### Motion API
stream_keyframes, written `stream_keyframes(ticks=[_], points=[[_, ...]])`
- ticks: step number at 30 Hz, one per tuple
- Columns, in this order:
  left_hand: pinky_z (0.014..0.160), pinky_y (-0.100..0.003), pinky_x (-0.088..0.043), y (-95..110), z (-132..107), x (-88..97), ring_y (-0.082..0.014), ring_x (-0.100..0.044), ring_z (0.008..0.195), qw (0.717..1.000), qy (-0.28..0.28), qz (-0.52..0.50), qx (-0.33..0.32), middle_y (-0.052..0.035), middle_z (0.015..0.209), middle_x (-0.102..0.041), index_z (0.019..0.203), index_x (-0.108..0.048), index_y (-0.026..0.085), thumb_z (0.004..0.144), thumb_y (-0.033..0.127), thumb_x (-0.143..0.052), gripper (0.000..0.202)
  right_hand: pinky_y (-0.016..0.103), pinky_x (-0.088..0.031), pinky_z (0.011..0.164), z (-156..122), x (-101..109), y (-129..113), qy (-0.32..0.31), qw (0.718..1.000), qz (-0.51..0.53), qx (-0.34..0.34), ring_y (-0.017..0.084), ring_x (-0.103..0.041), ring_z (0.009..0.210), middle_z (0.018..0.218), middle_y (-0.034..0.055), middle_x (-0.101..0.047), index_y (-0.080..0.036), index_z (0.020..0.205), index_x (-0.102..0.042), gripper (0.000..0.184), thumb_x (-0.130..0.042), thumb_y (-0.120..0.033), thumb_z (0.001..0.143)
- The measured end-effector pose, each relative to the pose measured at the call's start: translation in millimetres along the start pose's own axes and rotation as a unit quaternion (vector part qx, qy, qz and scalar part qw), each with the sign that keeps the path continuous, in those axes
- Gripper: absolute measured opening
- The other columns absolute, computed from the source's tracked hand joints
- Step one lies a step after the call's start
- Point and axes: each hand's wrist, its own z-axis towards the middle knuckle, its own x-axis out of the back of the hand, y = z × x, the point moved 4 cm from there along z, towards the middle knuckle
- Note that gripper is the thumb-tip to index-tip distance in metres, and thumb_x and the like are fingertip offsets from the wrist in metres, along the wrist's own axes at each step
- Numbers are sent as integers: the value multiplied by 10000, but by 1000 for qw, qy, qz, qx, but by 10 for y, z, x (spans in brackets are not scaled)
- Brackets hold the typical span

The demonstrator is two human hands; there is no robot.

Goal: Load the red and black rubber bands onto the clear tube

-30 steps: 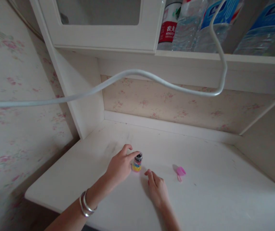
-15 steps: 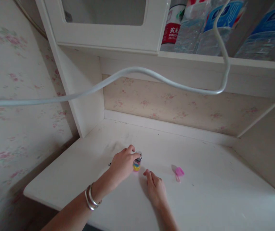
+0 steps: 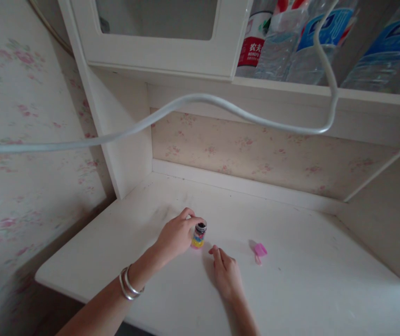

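Observation:
A small clear bottle (image 3: 199, 236) with layers of coloured contents stands upright on the white desk (image 3: 301, 289). My left hand (image 3: 175, 235), with silver bangles on its wrist, has its fingers curled round the bottle's left side near the top. My right hand (image 3: 226, 273) rests flat on the desk just right of the bottle, fingers stretched out, holding nothing. A small pink scoop (image 3: 260, 250) lies on the desk to the right of my right hand.
A white cable (image 3: 200, 100) hangs across the view above the desk. A shelf above holds several water bottles (image 3: 280, 46) beside a white cabinet door (image 3: 157, 37). Floral wallpaper covers the left wall and the back panel.
My left hand went from fingertips at the bottle's top to fingers curled round its side. The right hand and the pink scoop stayed put. The view shifted slightly.

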Motion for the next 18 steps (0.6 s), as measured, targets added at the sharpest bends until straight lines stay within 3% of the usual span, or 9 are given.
stream_keyframes(ticks=[6, 18], points=[[876, -236, -451, -19, -27, -18, -107, -601, 912, 1000, 0, -11, 6, 20, 1161, -517, 1152, -580, 353, 766, 9, -383, 553, 243, -370, 555, 7, -6, 9, 5, 1000, -1, 0, 179, -602, 622, 706, 45, -674, -229, 855, -659, 577, -186, -549, 939], [777, -228, -472, -16, -43, -88, -113, -614, 850, 998, -32, 47, 7, 6, 1196, -498, 1198, -539, 348, 794, 60, -420, 510, 245, -360, 553, 16, -5, 20, 11, 1000, -6, -2, 177, -587, 603, 695, 44, -666, -223, 842, -659, 580, -196, -560, 935]])
